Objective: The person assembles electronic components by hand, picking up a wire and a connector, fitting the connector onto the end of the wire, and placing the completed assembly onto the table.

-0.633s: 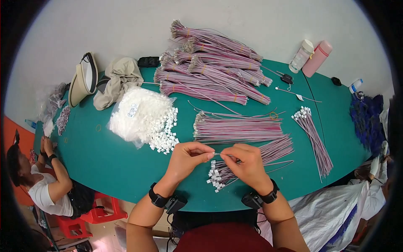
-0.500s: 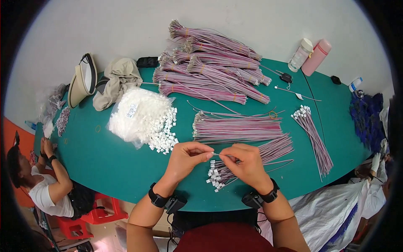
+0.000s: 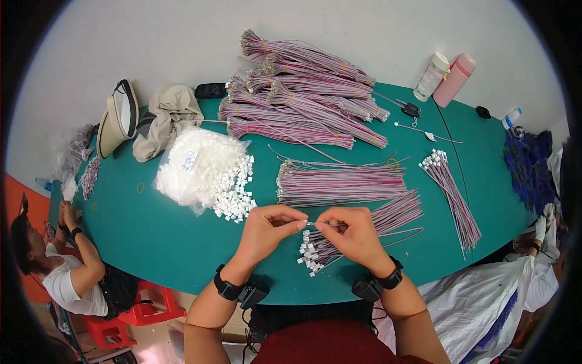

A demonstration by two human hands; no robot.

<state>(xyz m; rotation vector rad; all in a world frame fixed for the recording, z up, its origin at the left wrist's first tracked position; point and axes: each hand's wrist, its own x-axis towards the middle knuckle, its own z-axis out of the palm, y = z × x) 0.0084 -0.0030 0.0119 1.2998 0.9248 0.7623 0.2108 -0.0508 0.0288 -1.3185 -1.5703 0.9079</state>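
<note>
Over the near middle of the table, my left hand (image 3: 267, 232) pinches a small white connector housing (image 3: 308, 222) between thumb and forefinger. Close beside it, my right hand (image 3: 353, 236) grips a thin grey wire (image 3: 316, 224) that leads to the housing. Fingers cover most of both pieces, so how far the wire sits inside cannot be made out. Under and beside my right hand lies a fanned bundle of wires with white connectors (image 3: 311, 255) on their left ends. Just beyond is a flat row of pink and grey wires (image 3: 342, 184).
Left of centre, a clear bag (image 3: 193, 164) spills white housings (image 3: 237, 194). Tied wire bundles (image 3: 303, 100) are piled at the back. Another bundle (image 3: 451, 200), a clear bottle (image 3: 431, 77) and a pink flask (image 3: 454, 82) are at right. A person (image 3: 66, 261) sits at far left.
Both hands stay almost in place, still pinching the housing and wire. My right fingers have edged slightly left, and the whole view has shifted a little.
</note>
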